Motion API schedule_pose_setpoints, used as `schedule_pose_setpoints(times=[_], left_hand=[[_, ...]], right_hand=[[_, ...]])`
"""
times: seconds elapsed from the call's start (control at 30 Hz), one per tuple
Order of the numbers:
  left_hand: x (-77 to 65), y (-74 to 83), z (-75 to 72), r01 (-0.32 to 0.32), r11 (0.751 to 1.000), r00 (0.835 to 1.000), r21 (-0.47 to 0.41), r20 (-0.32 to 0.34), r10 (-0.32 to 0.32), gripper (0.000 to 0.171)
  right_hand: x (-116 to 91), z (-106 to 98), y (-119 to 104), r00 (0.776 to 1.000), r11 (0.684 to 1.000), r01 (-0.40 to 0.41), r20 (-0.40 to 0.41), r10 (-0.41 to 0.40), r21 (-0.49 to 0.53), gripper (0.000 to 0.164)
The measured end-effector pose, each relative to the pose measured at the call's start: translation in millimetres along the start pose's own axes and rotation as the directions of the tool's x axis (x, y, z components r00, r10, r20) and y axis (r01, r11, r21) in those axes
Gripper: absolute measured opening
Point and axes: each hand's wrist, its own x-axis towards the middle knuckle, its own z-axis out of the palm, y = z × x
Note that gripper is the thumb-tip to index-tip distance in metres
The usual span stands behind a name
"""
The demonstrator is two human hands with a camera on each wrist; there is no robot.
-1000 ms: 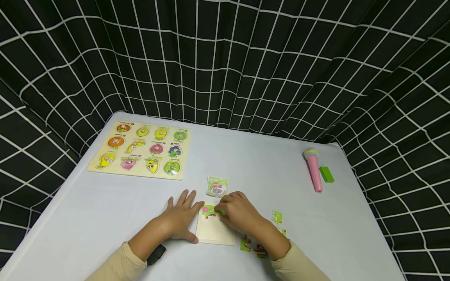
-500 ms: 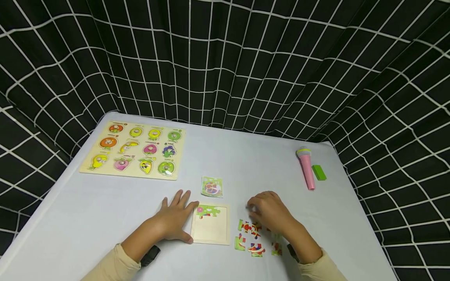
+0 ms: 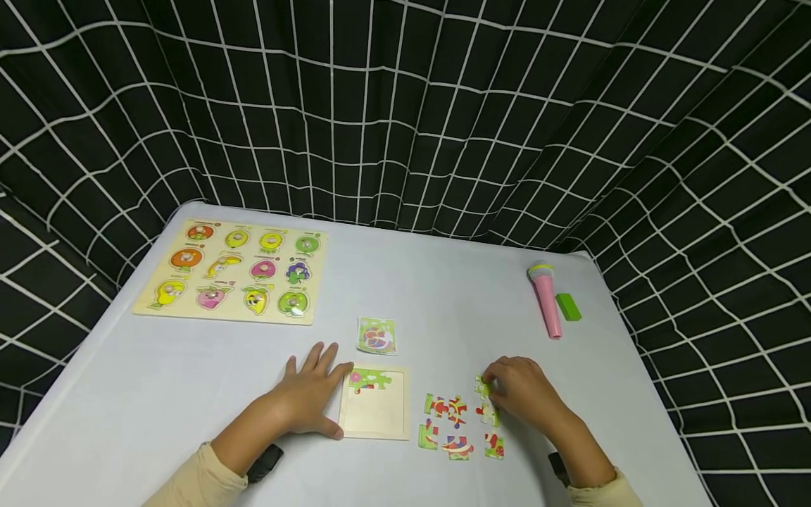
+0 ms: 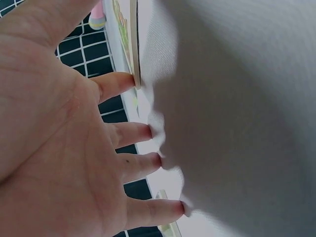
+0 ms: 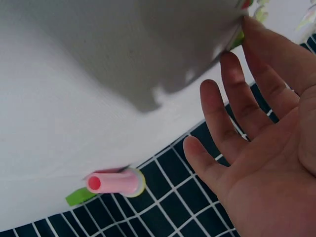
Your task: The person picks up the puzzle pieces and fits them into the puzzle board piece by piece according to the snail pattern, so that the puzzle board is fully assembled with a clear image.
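A shallow square wooden puzzle tray (image 3: pixel 374 420) lies in front of me, with joined green jigsaw pieces (image 3: pixel 374 379) in its upper left corner. My left hand (image 3: pixel 309 400) is spread on the table, thumb and index fingertip at the tray's left edge. To the right, my right hand (image 3: pixel 531 396) pinches a green jigsaw piece (image 3: pixel 481 386) at the top of the right column of loose pieces; the right wrist view shows thumb and fingertips at its edge (image 5: pixel 238 40). Several loose red and green pieces (image 3: pixel 457 448) lie between that hand and the tray.
A picture card (image 3: pixel 376 336) lies just beyond the tray. The fruit peg board (image 3: pixel 231 274) fills the back left of the white table (image 3: pixel 443 296). A pink toy microphone (image 3: pixel 548 303) and a green block (image 3: pixel 568 307) lie at the back right, before a black grid curtain (image 3: pixel 393 105).
My right hand has left the tray, where a green piece now sits joined to another, and moved right to the loose pieces, taking hold of one. My left hand stays at the tray's edge.
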Motion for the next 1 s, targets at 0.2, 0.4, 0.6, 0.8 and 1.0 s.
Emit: schedule_pose_setpoints(times=[0.2, 0.4, 0.6, 0.8, 1.0], left_hand=[[-0.2, -1.6, 0.5, -0.003, 1.000, 1.000, -0.004, -0.004, 0.003, 0.106], [-0.5, -1.0, 0.1, -0.002, 1.000, 1.000, 0.005, -0.002, 0.002, 0.106], [-0.4, -0.1, 0.8, 0.006, 1.000, 1.000, 0.009, 0.008, -0.006, 0.106], [-0.3, 0.9, 0.8, 0.006, 1.000, 1.000, 0.009, 0.011, -0.006, 0.106], [0.5, 0.6, 1.9, 0.009, 1.000, 1.000, 0.011, -0.001, -0.009, 0.106]], right_hand=[[4, 2, -1, 1.000, 1.000, -0.010, 0.005, 0.010, -0.004, 0.021], [10, -3, -8, 0.999, 0.999, 0.042, -0.031, -0.043, -0.025, 0.023], [25, -4, -38, 0.978, 0.980, 0.196, -0.068, -0.197, -0.026, 0.023], [40, 2, -72, 0.946, 0.947, 0.320, -0.054, -0.319, 0.012, 0.026], [48, 8, -93, 0.924, 0.923, 0.383, -0.016, -0.383, 0.020, 0.025]])
